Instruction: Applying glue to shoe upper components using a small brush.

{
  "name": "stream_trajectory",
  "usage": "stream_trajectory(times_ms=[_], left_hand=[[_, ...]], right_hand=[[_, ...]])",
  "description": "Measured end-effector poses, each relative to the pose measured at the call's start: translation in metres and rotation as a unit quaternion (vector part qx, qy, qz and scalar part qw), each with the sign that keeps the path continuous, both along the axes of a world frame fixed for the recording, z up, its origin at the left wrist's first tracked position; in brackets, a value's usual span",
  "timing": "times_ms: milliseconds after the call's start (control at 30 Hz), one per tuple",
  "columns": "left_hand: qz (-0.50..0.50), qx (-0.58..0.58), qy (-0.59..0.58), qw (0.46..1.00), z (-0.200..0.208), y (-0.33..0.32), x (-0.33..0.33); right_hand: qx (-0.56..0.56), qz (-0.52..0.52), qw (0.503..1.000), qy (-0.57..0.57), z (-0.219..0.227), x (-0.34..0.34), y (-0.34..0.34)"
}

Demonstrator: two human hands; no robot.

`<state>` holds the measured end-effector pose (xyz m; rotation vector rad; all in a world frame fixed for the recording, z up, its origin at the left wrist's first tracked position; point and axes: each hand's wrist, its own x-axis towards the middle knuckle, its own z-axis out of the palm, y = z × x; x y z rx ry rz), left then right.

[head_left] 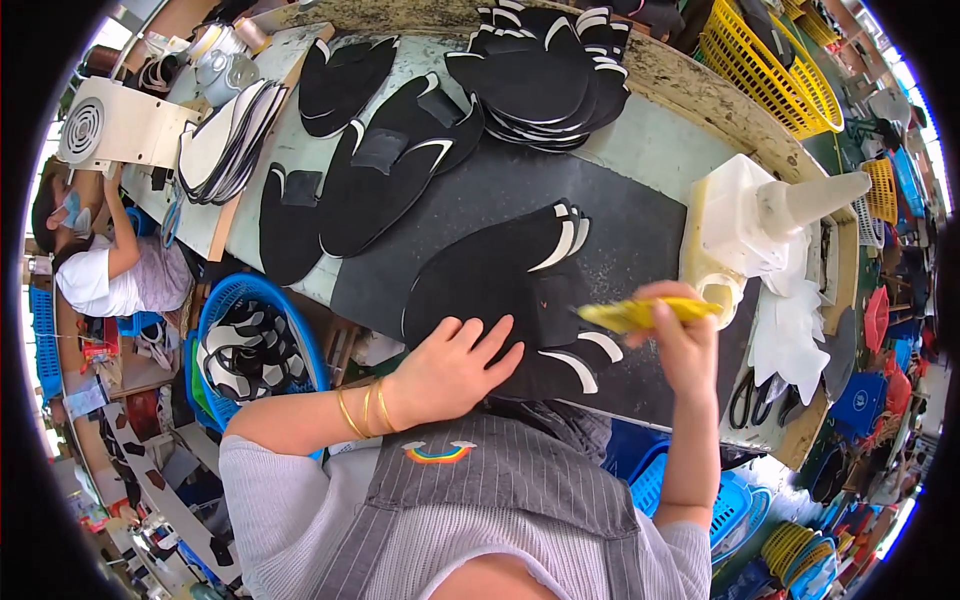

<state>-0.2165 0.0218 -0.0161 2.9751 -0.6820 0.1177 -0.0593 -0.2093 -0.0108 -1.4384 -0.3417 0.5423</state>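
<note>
Black shoe-upper pieces with white edge strips (475,275) lie overlapped on a dark work mat (630,220) in front of me. My left hand (445,365) rests flat on their near side, fingers spread, gripping nothing. Above the right side of the pieces, my right hand (688,345) is closed around a flat yellow-handled brush (640,313). Its dark tip points left, close over the pieces; whether it touches them I cannot tell. Just beyond that hand stands a white plastic container with a cone spout (740,225), and a small opening at its foot shows yellowish contents.
More black pieces (390,180) and a tall stack (530,85) lie along the table's far side. Scissors (750,400) lie at the right. A blue basket (312,355) of cut pieces stands left. A co-worker (120,255) sits beside a cream machine (130,125).
</note>
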Motion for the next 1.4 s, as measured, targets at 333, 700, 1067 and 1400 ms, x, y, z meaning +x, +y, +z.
stream_trajectory(times_ms=[333, 700, 1067, 1400], left_hand=[[0.021, -0.15, 0.124, 0.981, -0.005, 0.009, 0.003], [0.003, -0.148, 0.111, 0.983, -0.012, 0.01, 0.002], [0.007, -0.16, 0.104, 0.982, -0.011, 0.01, -0.003], [-0.002, -0.146, 0.056, 0.988, -0.011, 0.022, -0.006]], right_hand=[[-0.112, 0.068, 0.991, -0.028, 0.0, 0.016, 0.074], [-0.23, 0.181, 0.956, 0.01, 0.013, 0.016, 0.072], [-0.161, 0.201, 0.96, -0.11, 0.006, -0.006, 0.046], [-0.107, -0.05, 0.991, -0.056, 0.025, 0.019, 0.036]])
